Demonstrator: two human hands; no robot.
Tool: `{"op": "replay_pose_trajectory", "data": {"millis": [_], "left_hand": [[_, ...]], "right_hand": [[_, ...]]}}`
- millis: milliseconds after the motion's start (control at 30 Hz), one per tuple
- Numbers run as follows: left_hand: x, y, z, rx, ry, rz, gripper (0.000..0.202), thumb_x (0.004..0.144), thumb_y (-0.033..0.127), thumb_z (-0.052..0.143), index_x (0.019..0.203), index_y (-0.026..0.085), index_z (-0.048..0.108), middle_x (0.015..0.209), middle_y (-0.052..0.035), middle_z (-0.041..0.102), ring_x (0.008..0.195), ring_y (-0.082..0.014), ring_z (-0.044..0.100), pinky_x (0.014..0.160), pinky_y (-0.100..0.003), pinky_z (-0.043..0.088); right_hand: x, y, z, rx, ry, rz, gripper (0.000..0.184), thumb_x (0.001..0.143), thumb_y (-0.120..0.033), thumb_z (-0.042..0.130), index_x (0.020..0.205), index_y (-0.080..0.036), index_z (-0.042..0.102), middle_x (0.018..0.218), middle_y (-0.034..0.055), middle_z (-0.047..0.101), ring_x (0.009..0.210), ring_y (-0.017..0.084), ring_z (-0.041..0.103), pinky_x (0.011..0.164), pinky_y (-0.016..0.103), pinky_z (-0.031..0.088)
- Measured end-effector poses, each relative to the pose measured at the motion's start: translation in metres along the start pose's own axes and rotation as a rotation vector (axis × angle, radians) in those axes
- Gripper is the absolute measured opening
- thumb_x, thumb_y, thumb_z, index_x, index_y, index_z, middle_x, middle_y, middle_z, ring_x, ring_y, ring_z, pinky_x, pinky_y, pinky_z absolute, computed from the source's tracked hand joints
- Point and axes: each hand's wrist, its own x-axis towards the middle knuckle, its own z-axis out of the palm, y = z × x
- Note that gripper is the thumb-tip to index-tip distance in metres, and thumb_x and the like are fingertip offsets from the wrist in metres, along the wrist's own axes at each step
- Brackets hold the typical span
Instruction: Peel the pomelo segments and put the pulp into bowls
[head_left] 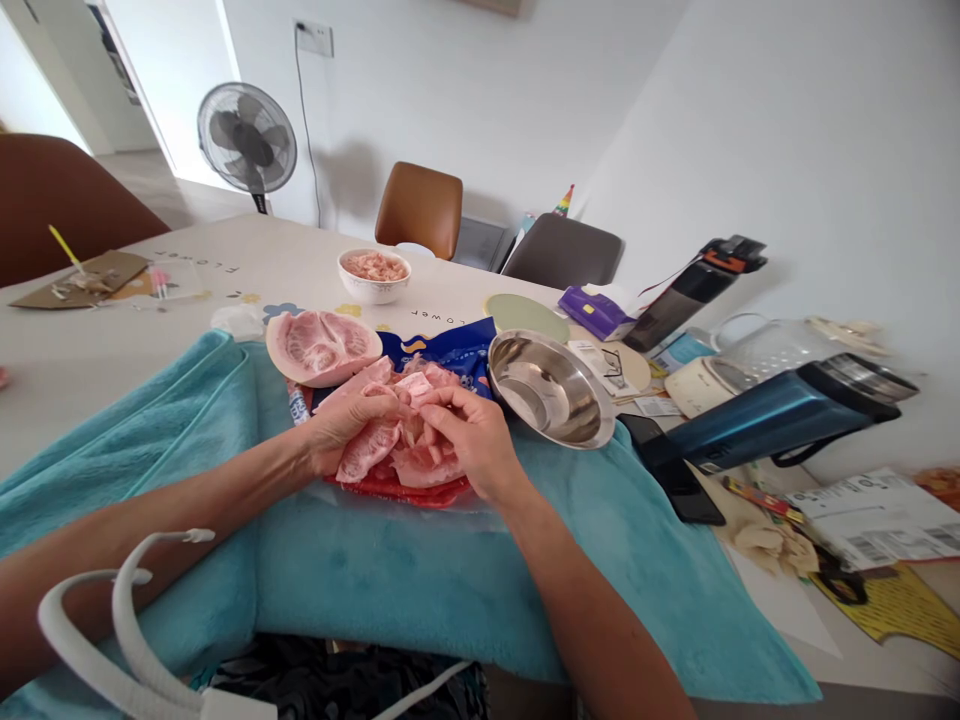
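Over a pile of pink pomelo peel and membrane (431, 470), my two hands meet on a small piece of pomelo (410, 428). My left hand (346, 425) is closed round it from the left, and the fingertips of my right hand (478, 437) pinch it from the right. Fingers partly cover the piece, so its exact shape is hidden. Beneath the pile lies a red and blue plastic bag (480, 350). A hollow pomelo rind half (324, 347) rests just beyond my left hand, its inside facing up. To the right of my right hand sits a shiny steel bowl (551, 388).
A teal towel (390, 570) covers the near table. Farther back stands a white bowl (375, 292) of pink pulp. At right are a phone (679, 475), a blue bottle (772, 415), a dark bottle (682, 295), a purple tissue pack (596, 312) and papers. White cables (127, 620) hang in front.
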Motion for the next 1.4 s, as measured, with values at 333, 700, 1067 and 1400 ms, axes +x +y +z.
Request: {"op": "replay_pose_trajectory", "data": {"millis": [333, 700, 1067, 1400], "left_hand": [[-0.001, 0.006, 0.002, -0.091, 0.079, -0.035, 0.009, 0.061, 0.013, 0.068, 0.063, 0.015, 0.06, 0.058, -0.004, 0.064, 0.054, -0.0151, 0.063, 0.061, -0.026, 0.054], [-0.002, 0.004, 0.004, -0.096, 0.149, -0.019, 0.014, 0.059, 0.011, 0.07, 0.071, 0.015, 0.063, 0.062, -0.0033, 0.068, 0.054, -0.017, 0.065, 0.057, -0.027, 0.056], [-0.002, 0.003, 0.003, -0.078, 0.106, -0.024, 0.009, 0.062, 0.011, 0.069, 0.064, 0.017, 0.062, 0.061, -0.0049, 0.069, 0.054, -0.0189, 0.067, 0.058, -0.029, 0.06], [-0.004, 0.004, 0.006, -0.098, 0.126, -0.062, 0.011, 0.064, 0.009, 0.069, 0.072, 0.013, 0.062, 0.062, -0.0049, 0.069, 0.055, -0.0167, 0.067, 0.062, -0.03, 0.06]], "right_hand": [[-0.003, -0.01, -0.007, 0.265, 0.014, 0.12, 0.012, 0.069, -0.027, 0.071, 0.071, -0.019, 0.063, 0.054, -0.0052, 0.058, 0.044, 0.008, 0.048, 0.043, 0.022, 0.038], [0.003, -0.067, -0.092, -0.361, 0.581, -0.329, 0.006, 0.07, -0.02, 0.062, 0.075, -0.02, 0.064, 0.058, -0.0044, 0.06, 0.047, 0.01, 0.052, 0.054, 0.027, 0.045], [0.023, -0.037, -0.147, -0.83, 0.507, -0.035, 0.022, 0.072, -0.027, 0.057, 0.082, -0.017, 0.075, 0.082, 0.0061, 0.076, 0.081, 0.022, 0.067, 0.075, 0.033, 0.047], [0.021, -0.032, -0.137, -0.958, 0.527, -0.005, 0.024, 0.077, -0.025, 0.056, 0.09, -0.017, 0.074, 0.083, 0.006, 0.075, 0.069, 0.018, 0.066, 0.074, 0.031, 0.048]]}}
